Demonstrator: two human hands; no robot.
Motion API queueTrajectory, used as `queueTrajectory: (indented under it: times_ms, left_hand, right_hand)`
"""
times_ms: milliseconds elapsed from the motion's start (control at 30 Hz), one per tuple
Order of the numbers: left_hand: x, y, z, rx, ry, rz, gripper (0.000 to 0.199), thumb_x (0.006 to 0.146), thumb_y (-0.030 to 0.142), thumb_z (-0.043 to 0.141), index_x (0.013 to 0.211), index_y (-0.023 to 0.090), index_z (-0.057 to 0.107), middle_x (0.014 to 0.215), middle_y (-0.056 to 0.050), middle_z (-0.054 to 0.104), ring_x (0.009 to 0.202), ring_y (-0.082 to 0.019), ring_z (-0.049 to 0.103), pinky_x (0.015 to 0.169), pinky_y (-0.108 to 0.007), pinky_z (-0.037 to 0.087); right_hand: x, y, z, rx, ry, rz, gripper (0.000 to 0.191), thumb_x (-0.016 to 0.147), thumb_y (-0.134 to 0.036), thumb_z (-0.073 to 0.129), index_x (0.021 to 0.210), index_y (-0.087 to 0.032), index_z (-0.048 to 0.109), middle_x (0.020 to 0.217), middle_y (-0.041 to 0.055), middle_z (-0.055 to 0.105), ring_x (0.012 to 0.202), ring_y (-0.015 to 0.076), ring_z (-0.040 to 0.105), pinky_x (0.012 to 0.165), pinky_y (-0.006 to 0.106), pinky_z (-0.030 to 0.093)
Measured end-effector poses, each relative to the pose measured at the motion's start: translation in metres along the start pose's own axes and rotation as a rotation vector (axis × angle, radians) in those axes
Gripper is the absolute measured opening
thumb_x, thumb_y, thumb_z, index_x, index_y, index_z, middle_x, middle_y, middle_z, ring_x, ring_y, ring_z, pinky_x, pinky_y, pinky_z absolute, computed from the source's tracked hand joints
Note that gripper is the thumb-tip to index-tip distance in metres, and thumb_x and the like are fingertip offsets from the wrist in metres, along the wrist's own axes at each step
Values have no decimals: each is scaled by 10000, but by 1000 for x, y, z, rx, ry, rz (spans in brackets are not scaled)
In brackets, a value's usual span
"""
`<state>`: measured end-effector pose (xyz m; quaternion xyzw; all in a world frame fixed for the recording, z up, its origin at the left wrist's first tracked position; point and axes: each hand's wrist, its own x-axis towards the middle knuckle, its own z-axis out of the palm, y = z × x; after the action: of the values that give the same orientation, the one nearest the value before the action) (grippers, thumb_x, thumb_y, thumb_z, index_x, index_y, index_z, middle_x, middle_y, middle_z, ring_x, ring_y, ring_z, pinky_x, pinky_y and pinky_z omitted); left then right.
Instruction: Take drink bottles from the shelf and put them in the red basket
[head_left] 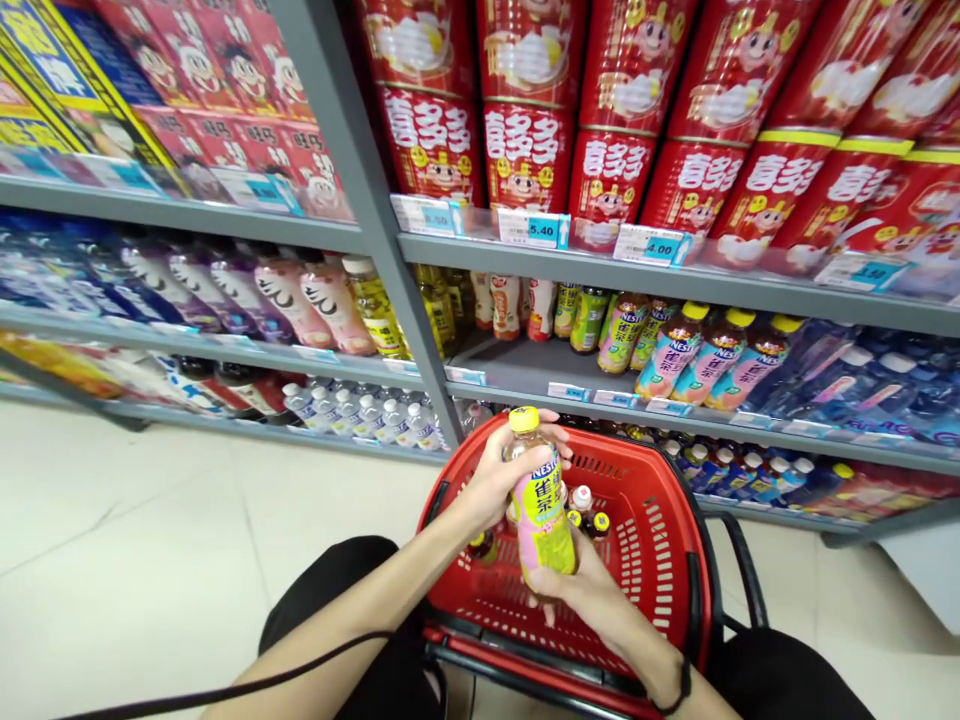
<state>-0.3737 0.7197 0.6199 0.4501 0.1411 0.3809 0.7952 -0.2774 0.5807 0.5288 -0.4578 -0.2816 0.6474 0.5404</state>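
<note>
A bottle with a yellow cap and a yellow and pink label (pixel 544 510) is held upright, slightly tilted, above a red basket (pixel 675 560). Around its upper part, just below the cap, my left hand (pixel 499 470) is closed. My right hand (pixel 577 580) grips the bottle near its base, thumb across the front. Inside the basket, partly hidden behind the bottle and hands, lie several bottles, among them one with a white cap (pixel 580 497) and one with a yellow cap (pixel 601 523).
Shelves ahead hold red cans (pixel 525 150), Nestle bottles (pixel 679 350), purple and pink bottles (pixel 330 300) and small white-capped bottles (pixel 367 415). A grey shelf post (pixel 367 170) stands left of the basket. A black cable (pixel 300 675) crosses my left forearm.
</note>
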Motion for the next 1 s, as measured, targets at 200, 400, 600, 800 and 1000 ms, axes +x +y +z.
queueTrajectory:
  times_ms: [200, 400, 600, 800, 1000]
  left_hand:
    - [6, -2, -4, -71, 35, -34, 276, 716, 233, 806, 949, 143, 690, 952, -72, 728, 852, -210, 711, 819, -345, 580]
    - [11, 9, -8, -366, 126, -70, 363, 637, 236, 730, 983, 126, 711, 817, -37, 681, 780, -180, 663, 871, -388, 582]
    - [11, 9, -10, -388, 116, -116, 365, 683, 304, 772, 992, 119, 713, 863, -48, 687, 810, -190, 669, 832, -381, 601]
    - [13, 1, -15, -237, 101, -108, 365, 739, 325, 817, 1041, 162, 692, 959, -45, 707, 858, -194, 697, 813, -358, 611]
    - [9, -1, -8, -67, 128, -44, 344, 735, 268, 841, 1008, 159, 661, 954, -44, 711, 855, -188, 701, 785, -336, 613]
  right_hand:
    - [-7, 1, 0, 13, 166, -33, 745, 682, -435, 922, 1261, -210, 511, 723, -55, 639, 422, 53, 440, 361, 163, 369]
    - [-17, -11, 12, 354, -260, 125, 650, 885, -701, 566, 1040, -80, 674, 857, 131, 708, 588, 160, 642, 423, 229, 493]
    - [-20, -7, 15, 279, -152, -45, 486, 908, -573, 669, 1009, -98, 690, 816, 120, 738, 551, 146, 651, 426, 204, 479]
    - [-17, -9, -6, 82, 101, -148, 529, 826, -579, 776, 1078, -127, 671, 777, 98, 754, 594, 188, 691, 455, 236, 487]
    - [-13, 6, -11, -97, 288, -208, 625, 730, -492, 874, 1186, -168, 593, 838, 46, 747, 580, 157, 644, 461, 239, 485]
